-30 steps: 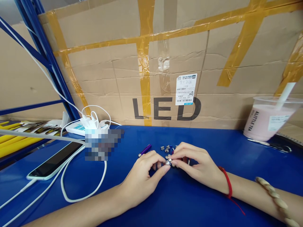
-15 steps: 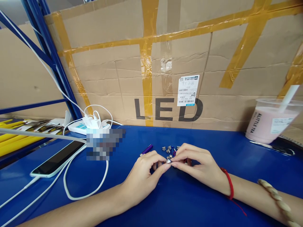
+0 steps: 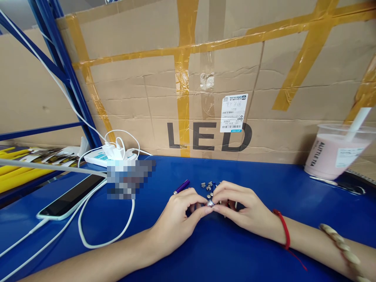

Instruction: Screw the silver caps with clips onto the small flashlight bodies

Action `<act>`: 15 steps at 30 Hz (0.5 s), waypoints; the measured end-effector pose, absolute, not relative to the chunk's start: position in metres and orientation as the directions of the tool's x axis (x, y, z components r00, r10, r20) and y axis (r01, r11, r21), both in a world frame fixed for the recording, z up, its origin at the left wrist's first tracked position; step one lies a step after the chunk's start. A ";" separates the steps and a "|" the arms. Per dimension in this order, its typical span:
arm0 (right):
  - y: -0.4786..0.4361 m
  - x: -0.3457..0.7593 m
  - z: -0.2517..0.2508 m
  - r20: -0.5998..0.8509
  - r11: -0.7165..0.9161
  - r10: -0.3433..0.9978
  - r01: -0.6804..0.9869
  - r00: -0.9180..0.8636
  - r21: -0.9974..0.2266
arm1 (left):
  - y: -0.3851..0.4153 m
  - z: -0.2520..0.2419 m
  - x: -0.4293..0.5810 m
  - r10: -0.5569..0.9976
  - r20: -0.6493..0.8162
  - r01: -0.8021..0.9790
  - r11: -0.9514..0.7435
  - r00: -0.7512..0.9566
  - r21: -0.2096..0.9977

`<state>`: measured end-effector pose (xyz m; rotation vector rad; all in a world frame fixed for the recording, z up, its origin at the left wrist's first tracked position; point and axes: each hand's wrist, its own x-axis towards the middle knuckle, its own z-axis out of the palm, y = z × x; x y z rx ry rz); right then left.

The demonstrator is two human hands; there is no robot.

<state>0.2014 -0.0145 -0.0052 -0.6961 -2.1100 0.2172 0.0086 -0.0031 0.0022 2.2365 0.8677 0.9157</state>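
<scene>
Between the fingertips of both hands is a small round silvery metal piece, mostly covered by the fingers, so its exact kind is unclear. My left hand pinches it from the left with thumb and forefinger. From the right, my right hand pinches the same piece, with a red cord bracelet on that wrist. Just beyond the fingers several small shiny metal pieces lie on the blue table. A purple pen-like stick rests behind my left hand. My right fingers partly hide other small parts.
A large taped cardboard box stands along the back. At left are a phone on a white cable and a power strip with plugs. At right stands a cup of pink drink with a straw, beside a dark, slim item.
My fingertips have shifted slightly toward me and closed more over the metal piece. The right hand's fingers have drawn a little to the left. Other things stay put.
</scene>
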 end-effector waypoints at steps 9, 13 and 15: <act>-0.014 0.200 -0.005 0.712 0.844 0.525 0.393 -0.466 -0.365 | -0.004 0.002 0.009 0.736 0.388 0.348 -0.629 0.555 0.695; -0.014 0.200 -0.004 0.713 0.845 0.524 0.386 -0.465 -0.369 | -0.004 0.001 0.009 0.721 0.391 0.346 -0.645 0.572 0.682; -0.013 0.201 -0.005 0.713 0.843 0.528 0.387 -0.461 -0.374 | -0.004 0.002 0.009 0.722 0.384 0.349 -0.642 0.576 0.682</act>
